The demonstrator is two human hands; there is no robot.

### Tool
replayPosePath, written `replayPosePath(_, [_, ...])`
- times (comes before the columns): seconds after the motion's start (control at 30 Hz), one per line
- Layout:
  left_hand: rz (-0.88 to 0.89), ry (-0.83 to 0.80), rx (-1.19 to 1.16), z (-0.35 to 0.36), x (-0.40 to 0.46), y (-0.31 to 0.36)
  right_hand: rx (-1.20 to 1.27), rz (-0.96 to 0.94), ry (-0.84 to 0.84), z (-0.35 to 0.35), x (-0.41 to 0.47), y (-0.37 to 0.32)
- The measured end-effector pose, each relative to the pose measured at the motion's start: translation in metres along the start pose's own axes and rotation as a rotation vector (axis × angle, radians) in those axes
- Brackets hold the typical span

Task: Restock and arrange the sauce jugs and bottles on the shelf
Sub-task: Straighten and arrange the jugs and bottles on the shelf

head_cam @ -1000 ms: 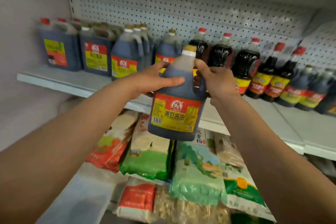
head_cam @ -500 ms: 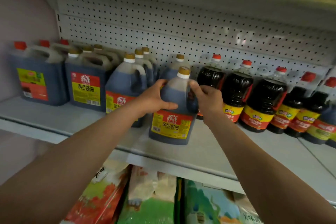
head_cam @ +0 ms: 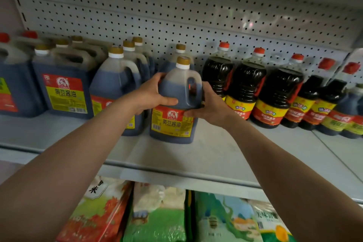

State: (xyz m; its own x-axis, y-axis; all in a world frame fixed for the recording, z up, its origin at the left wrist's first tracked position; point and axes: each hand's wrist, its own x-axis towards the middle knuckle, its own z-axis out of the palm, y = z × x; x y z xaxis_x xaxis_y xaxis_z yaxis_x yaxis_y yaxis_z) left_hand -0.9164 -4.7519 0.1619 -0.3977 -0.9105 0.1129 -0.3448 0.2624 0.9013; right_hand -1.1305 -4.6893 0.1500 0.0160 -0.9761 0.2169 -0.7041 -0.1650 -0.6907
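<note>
1. Head view shows both hands clamped on 1 jug (head_cam: 173, 104) of dark sauce; the left hand (head_cam: 152, 94) wraps its left shoulder with the thumb lying across the front above the label; the right hand (head_cam: 209, 107) cups the right side just below the moulded handle, thumb pressed on the label's upper edge.
2. That jug stands upright on the shelf (head_cam: 196, 155), near the middle and a little forward of its neighbours; a matching jug (head_cam: 115, 88) sits just beside it on the left, another jug (head_cam: 179, 53) stands behind it, and a row of red-capped bottles (head_cam: 245, 84) runs off to the right.
3. Handling, as a judgement: nearly full, so probably heavy for its size; the plastic walls look stiff but likely give a little under a squeeze; the smooth sides and glossy label could slip, so the handle or a 2-handed hold low on the body seems safest; it should slide rather than tip if pushed low.
4. Against the frame 0.5 s ago: the jug sits further back, closer to the row; the right hand has dropped from the neck to the lower side; 1 s ago the jug was in the air, clear of the shelf.
</note>
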Motion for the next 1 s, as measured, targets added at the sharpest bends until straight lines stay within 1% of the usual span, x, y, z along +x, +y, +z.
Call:
replayPosePath(0.1, [-0.002, 0.05, 0.011, 0.006, -0.008, 0.003, 0.007, 0.014, 0.018, 0.003, -0.008, -0.005])
replayPosePath(0.2, [-0.009, 0.187, 0.07, 0.017, -0.023, 0.002, -0.006, 0.004, 0.048, 0.003, -0.031, -0.007])
replayPosePath(0.33, [-0.03, 0.384, 0.121, 0.047, -0.062, -0.005, -0.061, 0.032, 0.095, -0.01, -0.087, 0.007])
replayPosePath(0.43, [-0.086, 0.444, 0.209, 0.08, -0.097, -0.007, -0.132, 0.08, 0.063, -0.021, -0.133, 0.026])
replayPosePath(0.53, [-0.106, 0.378, 0.215, 0.121, -0.141, -0.013, -0.16, 0.143, 0.028, -0.027, -0.185, 0.046])
replayPosePath(0.63, [-0.184, 0.303, 0.295, 0.16, -0.189, -0.031, -0.236, 0.137, -0.018, -0.021, -0.231, 0.071])
replayPosePath(0.7, [-0.224, 0.281, 0.334, 0.188, -0.217, -0.051, -0.269, 0.117, -0.065, -0.009, -0.261, 0.09])
replayPosePath(0.8, [-0.323, 0.206, 0.381, 0.231, -0.255, -0.092, -0.268, 0.093, -0.073, 0.018, -0.303, 0.117])
replayPosePath(0.9, [-0.453, 0.067, 0.395, 0.271, -0.288, -0.134, -0.238, 0.194, -0.116, 0.055, -0.338, 0.148])
replayPosePath(1.0, [-0.512, -0.043, 0.398, 0.303, -0.305, -0.185, -0.225, 0.348, -0.263, 0.096, -0.367, 0.194])
